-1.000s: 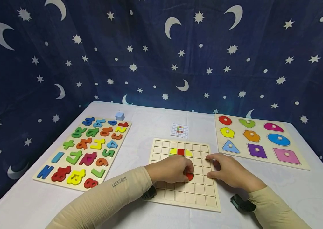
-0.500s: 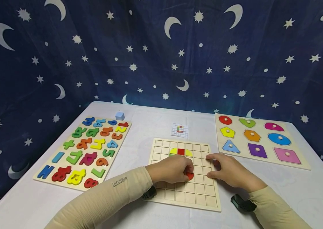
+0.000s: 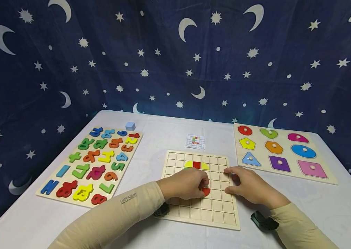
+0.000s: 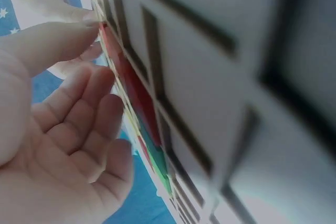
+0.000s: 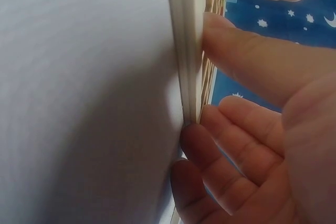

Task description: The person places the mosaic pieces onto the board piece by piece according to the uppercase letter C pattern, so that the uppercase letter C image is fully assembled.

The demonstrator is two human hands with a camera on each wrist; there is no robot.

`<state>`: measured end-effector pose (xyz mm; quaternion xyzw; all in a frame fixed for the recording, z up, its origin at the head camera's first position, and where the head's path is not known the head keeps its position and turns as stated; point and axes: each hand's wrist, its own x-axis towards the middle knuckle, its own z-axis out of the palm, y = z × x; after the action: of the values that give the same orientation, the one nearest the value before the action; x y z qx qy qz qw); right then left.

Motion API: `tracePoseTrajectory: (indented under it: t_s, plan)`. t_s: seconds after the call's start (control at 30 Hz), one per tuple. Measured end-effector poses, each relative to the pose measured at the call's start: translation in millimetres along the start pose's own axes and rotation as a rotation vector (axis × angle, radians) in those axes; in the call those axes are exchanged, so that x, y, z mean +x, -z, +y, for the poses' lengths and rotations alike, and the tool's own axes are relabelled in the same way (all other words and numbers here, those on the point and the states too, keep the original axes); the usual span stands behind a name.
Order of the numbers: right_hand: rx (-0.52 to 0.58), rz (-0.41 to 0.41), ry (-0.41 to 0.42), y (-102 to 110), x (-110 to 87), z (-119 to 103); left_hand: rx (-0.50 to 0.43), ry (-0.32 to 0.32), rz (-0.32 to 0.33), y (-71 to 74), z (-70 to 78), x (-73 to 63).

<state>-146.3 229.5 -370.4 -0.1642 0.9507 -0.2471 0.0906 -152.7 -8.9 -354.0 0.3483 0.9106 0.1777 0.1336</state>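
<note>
A square wooden grid board [image 3: 206, 215] lies on the white table. My left hand [image 3: 186, 185] reaches over it, thumb and index finger pinching a red round-edged piece [image 3: 206, 191] at a cell. In the left wrist view the left thumb meets the end of a red piece [image 4: 108, 38], with dark red [image 4: 137, 98] and green [image 4: 157, 163] pieces beyond. At the upper cells sit a red square [image 3: 196, 165] and yellow round-edged pieces [image 3: 205, 166]. My right hand [image 3: 251, 186] rests its spread thumb and fingers on the board's right edge. The left hand hides some cells.
A number puzzle [image 3: 122, 177] lies to the left, a light blue cube [image 3: 130, 126] behind it. Behind the grid board is a small pattern card [image 3: 191, 146]. A shape puzzle [image 3: 259, 158] with knobs lies right. A star-patterned cloth [image 3: 163, 69] hangs behind the table.
My left hand has shifted very slightly left at the red piece, whose straight upper edge shows more clearly. The right hand stays at the board's edge.
</note>
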Motion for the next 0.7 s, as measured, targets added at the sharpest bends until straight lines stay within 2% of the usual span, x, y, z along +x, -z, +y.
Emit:
tracePoseTrajectory:
  t_s: [0.2,0.4,0.57,0.7]
  plan:
    - [-0.003,-0.002,-0.028,-1.1,0.1,-1.0,-0.035,0.011,0.019,9.6,-9.9,-8.4]
    - [0.003,0.006,-0.033,-0.6,-3.6,-0.1,-0.057,0.05,0.063,19.5,-25.0,-25.3]
    - [0.002,0.037,-0.026,7.5,-10.0,0.8,-0.082,0.091,0.135,29.0,-39.3,-41.6]
    - [-0.039,0.095,-0.008,17.2,-16.4,-2.1,-0.043,0.147,0.23,36.5,-48.3,-55.1]
